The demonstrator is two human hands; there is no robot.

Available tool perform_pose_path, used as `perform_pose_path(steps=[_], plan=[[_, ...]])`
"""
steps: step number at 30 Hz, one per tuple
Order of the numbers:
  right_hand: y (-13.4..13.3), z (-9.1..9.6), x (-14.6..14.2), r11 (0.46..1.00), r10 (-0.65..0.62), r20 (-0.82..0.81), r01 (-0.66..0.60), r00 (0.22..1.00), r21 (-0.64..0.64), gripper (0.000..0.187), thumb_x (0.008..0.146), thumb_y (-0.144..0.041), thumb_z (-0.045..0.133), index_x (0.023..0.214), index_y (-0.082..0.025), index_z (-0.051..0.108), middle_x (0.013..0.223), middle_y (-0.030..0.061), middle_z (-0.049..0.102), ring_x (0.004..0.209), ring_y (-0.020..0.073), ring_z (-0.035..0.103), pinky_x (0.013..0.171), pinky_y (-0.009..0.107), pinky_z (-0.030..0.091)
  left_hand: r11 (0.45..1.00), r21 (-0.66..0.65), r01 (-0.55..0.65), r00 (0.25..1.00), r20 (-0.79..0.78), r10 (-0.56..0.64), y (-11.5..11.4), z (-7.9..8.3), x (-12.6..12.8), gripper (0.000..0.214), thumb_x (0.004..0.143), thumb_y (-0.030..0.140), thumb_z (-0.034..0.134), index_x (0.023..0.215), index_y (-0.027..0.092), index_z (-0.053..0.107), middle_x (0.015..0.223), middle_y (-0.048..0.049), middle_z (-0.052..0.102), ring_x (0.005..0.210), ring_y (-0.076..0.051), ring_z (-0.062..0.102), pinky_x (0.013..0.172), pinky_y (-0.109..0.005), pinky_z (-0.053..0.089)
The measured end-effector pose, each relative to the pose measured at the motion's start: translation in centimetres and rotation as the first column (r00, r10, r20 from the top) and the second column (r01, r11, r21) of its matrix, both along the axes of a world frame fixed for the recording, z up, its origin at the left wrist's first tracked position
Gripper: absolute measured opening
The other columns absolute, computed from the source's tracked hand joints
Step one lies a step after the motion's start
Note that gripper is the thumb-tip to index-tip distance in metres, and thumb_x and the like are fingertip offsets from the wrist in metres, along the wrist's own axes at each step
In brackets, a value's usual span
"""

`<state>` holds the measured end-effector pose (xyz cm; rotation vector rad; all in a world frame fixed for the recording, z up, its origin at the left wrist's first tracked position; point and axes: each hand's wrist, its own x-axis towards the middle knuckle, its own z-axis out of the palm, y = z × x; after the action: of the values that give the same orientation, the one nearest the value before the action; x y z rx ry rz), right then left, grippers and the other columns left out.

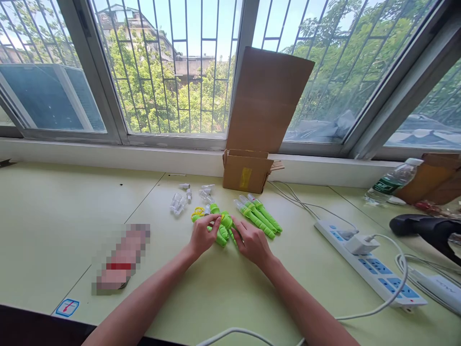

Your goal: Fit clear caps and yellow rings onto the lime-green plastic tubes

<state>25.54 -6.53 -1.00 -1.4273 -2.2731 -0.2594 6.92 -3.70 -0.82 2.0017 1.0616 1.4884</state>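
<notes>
Near the far edge of the worktop (pixel 72 216), a green piece (pixel 227 221) is pinched by the left hand (pixel 201 236); it is touched by the right hand (pixel 252 244), whose grip cannot be judged.

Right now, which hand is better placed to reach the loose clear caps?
Probably the left hand: the clear caps lie ahead on its side, while the right hand sits across the green pieces, nearer the row of green tubes.

red 7, on a small blue-edged sticker (pixel 67 307)
</notes>
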Motion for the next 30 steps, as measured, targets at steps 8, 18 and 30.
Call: perform_pose_path(steps=[8,18,30], plan=[[0.27,-0.42,0.20,0.995,0.027,0.013,-0.028,1.000,0.095,0.048,0.098,-0.036,0.032,0.136,-0.011,0.050,0.085,0.0095,0.065,0.074,0.0181,0.058,0.060,0.025,0.038,1.000,-0.025,-0.003,1.000,0.001,0.003,0.17,-0.18,0.03,0.017,0.090,0.029,0.054,0.088,0.019,0.067,0.081,-0.0025,0.072,0.068,-0.012,0.066,0.063,-0.025,0.057],[0.38,-0.51,0.20,0.976,0.072,0.042,-0.080,0.996,0.202,0.047,0.096,-0.040,0.041,0.132,-0.011,0.054,0.082,0.0085,0.065,0.069,0.0167,0.058,0.058,0.025,0.036,0.999,-0.044,0.016,1.000,0.019,-0.015,0.05,-0.10,0.12,0.016,0.090,0.030,0.053,0.088,0.020,0.064,0.080,-0.0020,0.070,0.069,-0.013,0.065,0.064,-0.025,0.057],[0.65,-0.74,0.28,0.974,0.097,0.035,-0.102,0.995,0.203,0.038,0.098,-0.031,0.040,0.127,-0.011,0.053,0.085,0.0088,0.064,0.072,0.0181,0.059,0.059,0.026,0.040,0.993,-0.065,0.094,0.993,0.075,-0.089,0.31,-0.64,0.33,0.018,0.082,0.033,0.065,0.091,0.018,0.062,0.089,-0.0029,0.068,0.078,-0.014,0.067,0.067,-0.027,0.059]])
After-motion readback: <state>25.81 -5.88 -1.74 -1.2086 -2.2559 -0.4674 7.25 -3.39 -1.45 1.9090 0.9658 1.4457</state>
